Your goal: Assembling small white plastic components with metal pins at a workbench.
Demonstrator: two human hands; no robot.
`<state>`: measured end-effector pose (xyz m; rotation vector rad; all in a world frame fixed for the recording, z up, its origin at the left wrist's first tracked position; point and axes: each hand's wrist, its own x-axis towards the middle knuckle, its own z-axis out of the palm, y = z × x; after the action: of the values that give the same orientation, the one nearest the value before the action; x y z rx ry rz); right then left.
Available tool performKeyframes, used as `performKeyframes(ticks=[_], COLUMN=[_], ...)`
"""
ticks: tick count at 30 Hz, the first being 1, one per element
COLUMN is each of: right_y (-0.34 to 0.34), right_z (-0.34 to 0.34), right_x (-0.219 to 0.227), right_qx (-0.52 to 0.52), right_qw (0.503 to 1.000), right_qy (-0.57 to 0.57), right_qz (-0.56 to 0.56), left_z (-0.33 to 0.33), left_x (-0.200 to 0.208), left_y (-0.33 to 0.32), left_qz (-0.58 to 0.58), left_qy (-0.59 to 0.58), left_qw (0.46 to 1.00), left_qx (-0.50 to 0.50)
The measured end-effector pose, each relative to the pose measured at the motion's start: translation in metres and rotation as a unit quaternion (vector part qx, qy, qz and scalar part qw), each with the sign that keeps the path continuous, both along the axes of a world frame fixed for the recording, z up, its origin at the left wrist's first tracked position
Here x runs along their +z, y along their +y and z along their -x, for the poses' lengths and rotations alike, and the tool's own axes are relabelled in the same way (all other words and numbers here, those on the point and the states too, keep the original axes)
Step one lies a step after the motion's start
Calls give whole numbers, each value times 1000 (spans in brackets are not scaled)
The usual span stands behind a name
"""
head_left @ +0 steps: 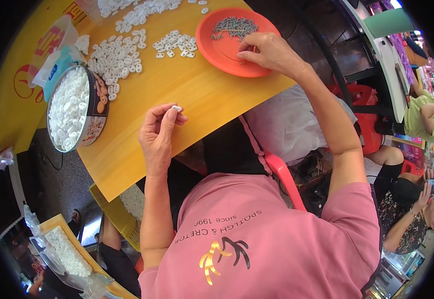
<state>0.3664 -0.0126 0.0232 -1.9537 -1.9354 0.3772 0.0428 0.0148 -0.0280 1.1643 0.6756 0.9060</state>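
A small white piece (176, 108), its surface glossy, is pinched between the thumb and fingers of the left hand (160, 132), which hide part of it. Many small grey screw-like pieces (230, 25) lie loose and jumbled in a heap toward the far side of a shallow round orange-red plate (221, 51), which sits flat, its nearer part mostly bare below the right hand (270, 52)

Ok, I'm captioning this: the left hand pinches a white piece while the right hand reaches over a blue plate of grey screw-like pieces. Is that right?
Not quite: the head view shows an orange plate, not blue. The left hand pinches a white piece and the right hand reaches over that plate of grey screw-like pieces.
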Motion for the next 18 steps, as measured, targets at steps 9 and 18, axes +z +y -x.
performKeyframes(ticks=[9,18], right_y=[9,0], right_z=[12,50], right_x=[-13,23], right_qx=[51,-19], right_qw=[984,980], right_qy=[-153,173], right_qz=[-80,-94], left_z=[1,1], left_x=[2,14], left_y=[1,5], left_qz=[3,172], left_qy=[3,-113], left_qw=[1000,979], left_qx=[12,11])
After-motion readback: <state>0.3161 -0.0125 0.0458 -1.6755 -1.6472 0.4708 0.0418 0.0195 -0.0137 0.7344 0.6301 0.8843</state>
